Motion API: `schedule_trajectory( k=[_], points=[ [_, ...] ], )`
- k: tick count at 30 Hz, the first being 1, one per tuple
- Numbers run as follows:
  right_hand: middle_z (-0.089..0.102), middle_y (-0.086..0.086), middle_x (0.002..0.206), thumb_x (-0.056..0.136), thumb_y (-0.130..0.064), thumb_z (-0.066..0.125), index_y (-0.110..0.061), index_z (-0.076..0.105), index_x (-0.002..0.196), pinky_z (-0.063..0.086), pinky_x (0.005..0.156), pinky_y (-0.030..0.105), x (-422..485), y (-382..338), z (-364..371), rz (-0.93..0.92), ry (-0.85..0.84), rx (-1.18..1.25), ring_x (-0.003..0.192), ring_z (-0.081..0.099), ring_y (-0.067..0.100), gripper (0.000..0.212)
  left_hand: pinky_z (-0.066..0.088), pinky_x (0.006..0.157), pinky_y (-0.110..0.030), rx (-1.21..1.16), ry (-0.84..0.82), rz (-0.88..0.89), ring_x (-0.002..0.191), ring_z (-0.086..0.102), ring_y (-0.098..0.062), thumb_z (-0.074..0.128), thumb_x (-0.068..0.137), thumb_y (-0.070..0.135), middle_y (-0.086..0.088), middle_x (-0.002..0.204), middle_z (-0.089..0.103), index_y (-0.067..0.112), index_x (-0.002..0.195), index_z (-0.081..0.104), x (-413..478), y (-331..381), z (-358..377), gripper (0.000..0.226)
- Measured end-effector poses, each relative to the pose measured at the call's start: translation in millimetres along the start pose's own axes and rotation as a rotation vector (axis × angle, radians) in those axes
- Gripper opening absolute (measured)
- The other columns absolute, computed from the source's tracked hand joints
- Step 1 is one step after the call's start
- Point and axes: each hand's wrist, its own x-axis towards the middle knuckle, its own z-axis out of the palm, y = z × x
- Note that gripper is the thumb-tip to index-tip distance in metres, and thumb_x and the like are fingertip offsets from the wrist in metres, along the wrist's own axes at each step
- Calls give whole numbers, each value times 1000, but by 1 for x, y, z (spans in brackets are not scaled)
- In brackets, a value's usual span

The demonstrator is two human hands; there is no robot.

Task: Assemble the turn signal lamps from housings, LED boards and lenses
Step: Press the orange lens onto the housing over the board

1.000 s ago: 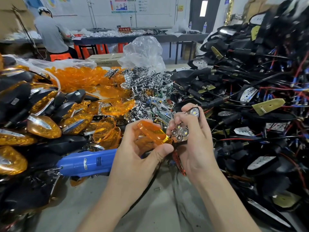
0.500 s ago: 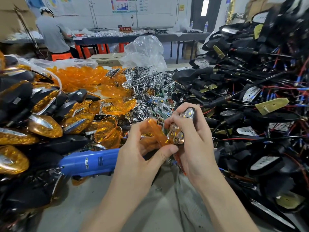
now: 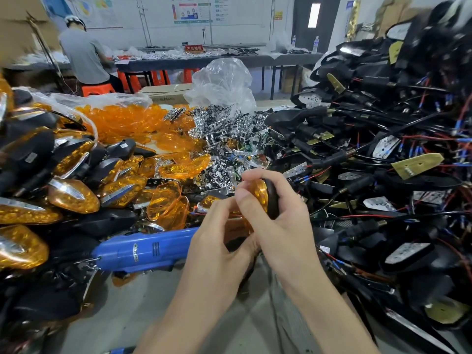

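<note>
At your far left lie the finished lamps, amber fronts on black shells. Behind them is the heap of loose lenses. The blue power screwdriver lies on the grey surface, just beside your left wrist, and nobody holds it.

Your left hand is closed, with its fingers curled round the lower end of the amber lens. A second ago this hand held the lens apart from the other part, and the shiny LED board was open to see in your right hand. Now the lens lies over it, and the board is not visible any more. Only the dark edge of the black housing shows at the right side of the lens.

Your right hand is also closed. Its fingers come over the top of the housing and its thumb presses on the lens face.

I judge that the lens is now being seated on the housing. If it is fully clicked in all around, I cannot tell, because your fingers hide the seam.

Behind your hands is the pile of chrome LED boards, and at your right the big tangle of wired housings waits.
</note>
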Motion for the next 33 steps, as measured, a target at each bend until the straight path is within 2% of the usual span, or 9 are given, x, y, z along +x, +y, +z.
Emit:
schedule_trajectory(
  k=[4, 8, 12, 15, 19, 21, 26, 29, 33],
  points=[
    [73, -12, 97, 91, -20, 66, -32, 67, 102, 51, 75, 13, 0, 0, 1, -21, 0, -81, 89, 68, 3, 16, 53, 89, -26, -10, -63, -11, 107, 65, -6, 65, 78, 38, 18, 113, 67, 49, 121, 52, 2, 1, -6, 46],
    [70, -16, 100, 95, -25, 60, -29, 63, 105, 49, 78, 15, 0, -1, -1, -63, 14, -142, 91, 66, 3, 10, 50, 101, -35, -262, -245, -55, 121, 61, -16, 58, 92, 28, 6, 128, 65, 34, 131, 56, 6, 6, -19, 40],
    [68, -13, 106, 97, -40, 51, -40, 59, 108, 51, 83, 19, -6, -2, 3, -113, -67, -209, 100, 65, 9, 13, 39, 108, -56, -424, -189, -214, 123, 59, -28, 57, 90, 56, -6, 125, 67, 29, 124, 63, 6, 3, -24, 43],
    [67, -14, 114, 101, -40, 48, -44, 57, 112, 46, 93, 16, -9, -1, 6, -150, -121, -221, 115, 63, 8, 15, 46, 104, -47, -490, -209, -263, 119, 63, -23, 63, 78, 71, -3, 120, 70, 35, 117, 68, 3, 3, -22, 53],
    [61, -16, 132, 104, -53, 39, -38, 56, 122, 43, 106, 27, -10, 0, 8, -173, -128, -239, 132, 54, 18, 28, 54, 94, -33, -613, -221, -253, 112, 66, -24, 61, 85, 50, -8, 116, 71, 26, 117, 69, 5, 7, -24, 41],
    [63, -15, 127, 104, -55, 37, -36, 58, 123, 46, 102, 27, -9, 0, 10, -136, -115, -199, 126, 58, 17, 33, 53, 95, -32, -624, -200, -219, 113, 64, -24, 61, 84, 42, -9, 117, 70, 24, 120, 66, 6, 9, -25, 41],
    [71, -2, 110, 107, -33, 38, -17, 65, 110, 51, 91, 25, -5, 1, 10, -89, -25, -106, 109, 66, 18, 32, 47, 100, -27, -472, -189, -107, 122, 59, -17, 59, 89, 26, 0, 126, 66, 25, 128, 57, 5, 12, -16, 40],
    [73, -5, 111, 103, -42, 49, -23, 68, 114, 51, 89, 20, -5, 1, 11, -14, -11, -63, 110, 67, 12, 29, 46, 101, -26, -435, -144, -97, 121, 60, -12, 57, 90, 26, 7, 125, 67, 37, 124, 61, 4, 12, -14, 35],
    [76, -7, 103, 84, -46, 67, -31, 75, 107, 53, 78, 17, -2, 3, 7, 166, -28, -9, 94, 70, 2, 28, 50, 93, -21, -513, -175, -156, 118, 62, -13, 55, 92, 26, 3, 124, 69, 19, 130, 56, 3, 14, -14, 38]
  ],
)
